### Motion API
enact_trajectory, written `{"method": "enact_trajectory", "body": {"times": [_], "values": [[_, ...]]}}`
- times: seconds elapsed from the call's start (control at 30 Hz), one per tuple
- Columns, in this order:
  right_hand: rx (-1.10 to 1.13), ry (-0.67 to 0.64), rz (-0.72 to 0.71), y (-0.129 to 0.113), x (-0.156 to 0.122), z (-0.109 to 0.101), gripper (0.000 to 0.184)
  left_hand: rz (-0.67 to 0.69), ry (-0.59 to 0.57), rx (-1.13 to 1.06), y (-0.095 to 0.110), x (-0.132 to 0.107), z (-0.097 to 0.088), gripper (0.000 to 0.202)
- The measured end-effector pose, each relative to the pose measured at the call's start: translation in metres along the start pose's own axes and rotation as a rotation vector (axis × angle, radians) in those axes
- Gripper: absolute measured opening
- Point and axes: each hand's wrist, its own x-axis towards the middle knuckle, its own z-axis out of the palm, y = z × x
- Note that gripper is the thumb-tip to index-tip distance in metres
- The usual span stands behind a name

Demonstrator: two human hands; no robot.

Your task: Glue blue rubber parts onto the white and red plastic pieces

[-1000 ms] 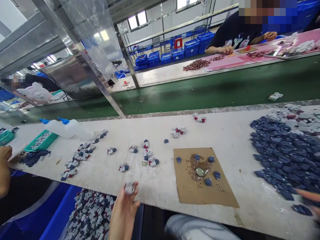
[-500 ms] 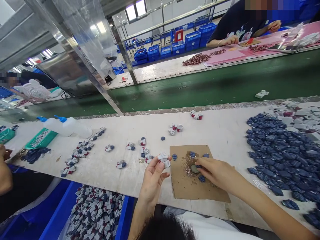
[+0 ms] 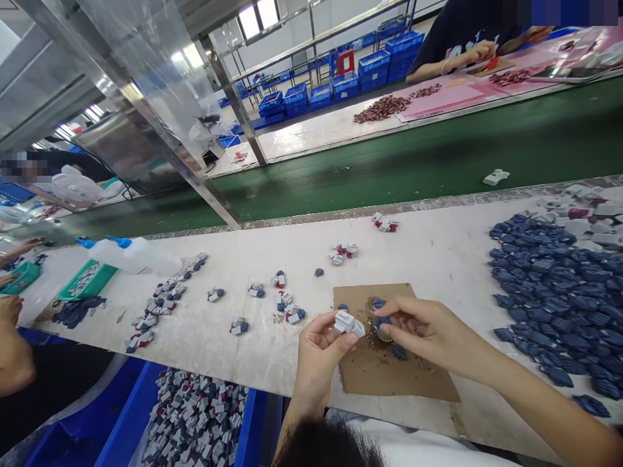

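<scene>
My left hand (image 3: 318,350) pinches a small white plastic part (image 3: 348,323) over the left edge of a brown cardboard sheet (image 3: 389,370). Close to its right, my right hand (image 3: 428,332) pinches a small dark blue part (image 3: 381,321) above a glue blob on the cardboard. A few more blue parts (image 3: 400,353) lie on the cardboard. The two hands nearly touch.
A large heap of blue parts (image 3: 549,292) covers the white bench at right. Small assembled pieces (image 3: 287,311) are scattered left of the cardboard, near two squeeze bottles (image 3: 131,253). A blue bin (image 3: 195,415) of pieces sits below. Another person's arm (image 3: 12,350) is at left; the green conveyor (image 3: 389,175) runs behind.
My left hand rose from the bin with a white part and moved right to the cardboard. My right hand came in from the right, reached the glue spot and lifted a blue part.
</scene>
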Motion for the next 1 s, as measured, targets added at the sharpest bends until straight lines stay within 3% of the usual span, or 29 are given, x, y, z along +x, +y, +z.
{"method": "enact_trajectory", "body": {"times": [0.1,0.2,0.5,0.73,1.0], "values": [[0.293,0.137,0.061,-0.023,-0.004,-0.007,0.024,0.033,-0.032,0.001,0.001,0.000,0.003,0.037],[0.364,0.157,0.066,-0.036,-0.005,-0.009,0.021,0.061,-0.069,-0.001,0.000,-0.001,0.003,0.033],[0.250,0.079,0.000,-0.040,-0.004,-0.013,0.018,0.173,-0.157,0.060,0.001,-0.006,0.003,0.028],[0.103,-0.113,-0.021,-0.046,-0.007,-0.026,0.021,0.294,-0.231,0.264,0.004,-0.009,0.003,0.028],[0.146,-0.029,-0.083,-0.048,-0.006,-0.023,0.018,0.366,-0.188,0.272,0.000,-0.011,0.006,0.027]]}}
